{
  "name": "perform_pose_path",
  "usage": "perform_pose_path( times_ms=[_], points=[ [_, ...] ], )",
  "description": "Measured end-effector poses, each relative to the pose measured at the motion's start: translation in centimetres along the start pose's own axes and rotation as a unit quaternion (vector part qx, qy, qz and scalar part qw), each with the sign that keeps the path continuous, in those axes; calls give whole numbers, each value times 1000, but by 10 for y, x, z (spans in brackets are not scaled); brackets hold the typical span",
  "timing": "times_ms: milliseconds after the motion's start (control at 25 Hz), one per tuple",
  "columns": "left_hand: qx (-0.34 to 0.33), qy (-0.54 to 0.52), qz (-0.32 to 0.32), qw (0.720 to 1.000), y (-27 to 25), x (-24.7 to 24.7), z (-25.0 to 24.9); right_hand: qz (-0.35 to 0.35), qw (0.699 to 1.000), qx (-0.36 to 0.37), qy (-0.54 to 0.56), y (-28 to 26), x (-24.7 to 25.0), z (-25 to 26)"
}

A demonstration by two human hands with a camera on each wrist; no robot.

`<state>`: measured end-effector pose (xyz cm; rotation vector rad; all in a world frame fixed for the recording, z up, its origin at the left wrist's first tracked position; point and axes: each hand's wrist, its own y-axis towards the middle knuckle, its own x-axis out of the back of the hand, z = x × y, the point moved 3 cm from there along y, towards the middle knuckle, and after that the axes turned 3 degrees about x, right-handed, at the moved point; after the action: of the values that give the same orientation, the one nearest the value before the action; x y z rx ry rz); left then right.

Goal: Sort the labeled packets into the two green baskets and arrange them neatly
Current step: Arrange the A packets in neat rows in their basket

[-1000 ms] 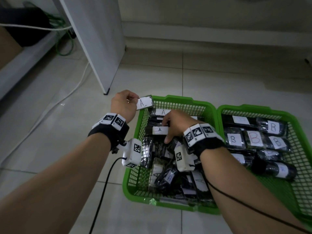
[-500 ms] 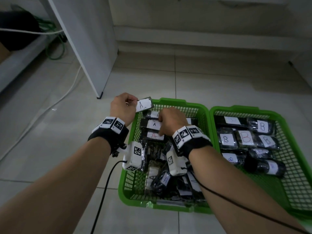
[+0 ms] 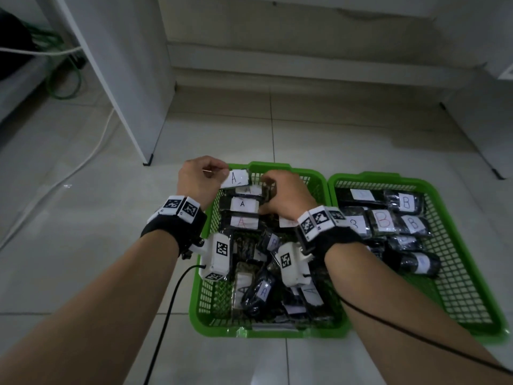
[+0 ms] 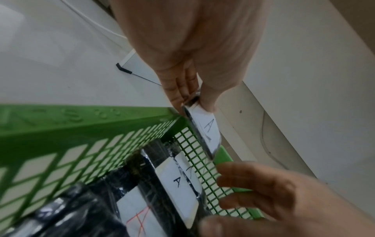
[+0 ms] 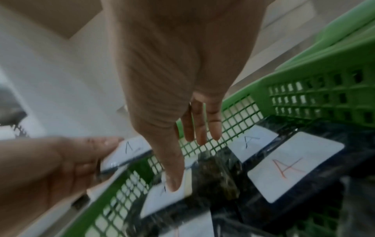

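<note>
A-labelled packet [image 3: 235, 178] pinched by left hand [image 3: 197, 179] at frame centre, kept clear; stacked packets [image 3: 244, 204] in left basket [image 3: 319, 177] pressed by straight-fingered right hand [image 3: 283, 196], likely opening slot.

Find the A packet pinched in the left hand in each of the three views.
Head: A packet, upper centre, over the far left corner of the left basket.
Left wrist: centre right, below the left hand.
Right wrist: left of centre.
Shared landmark: the basket's far mesh wall.

Pretty dim in here, head view is murky with dark corners and walls bowing at the edges (fisheye). Wrist views are brighter but soft, and the right hand [image 5: 174, 89] up close is smeared with blur.
</note>
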<state>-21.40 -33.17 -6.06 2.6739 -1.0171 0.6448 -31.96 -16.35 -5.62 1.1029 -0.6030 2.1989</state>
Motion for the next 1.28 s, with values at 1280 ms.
perform_pose_path(
  times_ms=[1280],
  points=[
    [72,133,59,987,-72,26,9,286,957,6,45,-91,-22,23]
  ],
)
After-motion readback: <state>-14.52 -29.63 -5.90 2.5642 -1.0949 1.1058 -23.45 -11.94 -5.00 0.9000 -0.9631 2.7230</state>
